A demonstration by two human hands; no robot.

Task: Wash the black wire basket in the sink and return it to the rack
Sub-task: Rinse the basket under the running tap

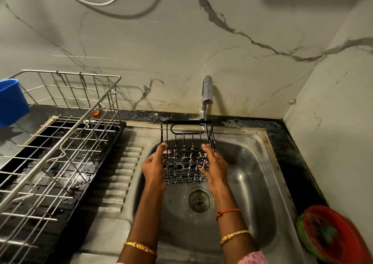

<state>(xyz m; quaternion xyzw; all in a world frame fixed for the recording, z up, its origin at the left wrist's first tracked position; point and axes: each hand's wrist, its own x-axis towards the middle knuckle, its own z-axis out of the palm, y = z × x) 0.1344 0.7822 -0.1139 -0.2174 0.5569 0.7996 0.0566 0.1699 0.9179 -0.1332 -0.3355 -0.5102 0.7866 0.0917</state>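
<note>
The black wire basket [186,154] hangs in the air above the steel sink [242,163], directly in front of the faucet [206,98] and above the drain [199,200]. It is a small, deep rectangular cage of thin black rods crossing in a grid, with an oval loop handle along its far top edge, just below the faucet spout. The rods glisten with water, and the grid is tilted so that its open side faces the camera.

The left hand [153,166] grips the basket's left wall, thumb on the near side and fingers curled around the wires. The right hand [214,164] grips the opposite wall the same way, its skin wet and shiny.

Left of the sink basin, past the ribbed draining board, stands the silver wire dish rack [60,142] on a black drip tray. A blue cup [11,102] sits at the rack's far left corner. To the right of the sink, on the dark counter, lies a red bowl [331,237].
</note>
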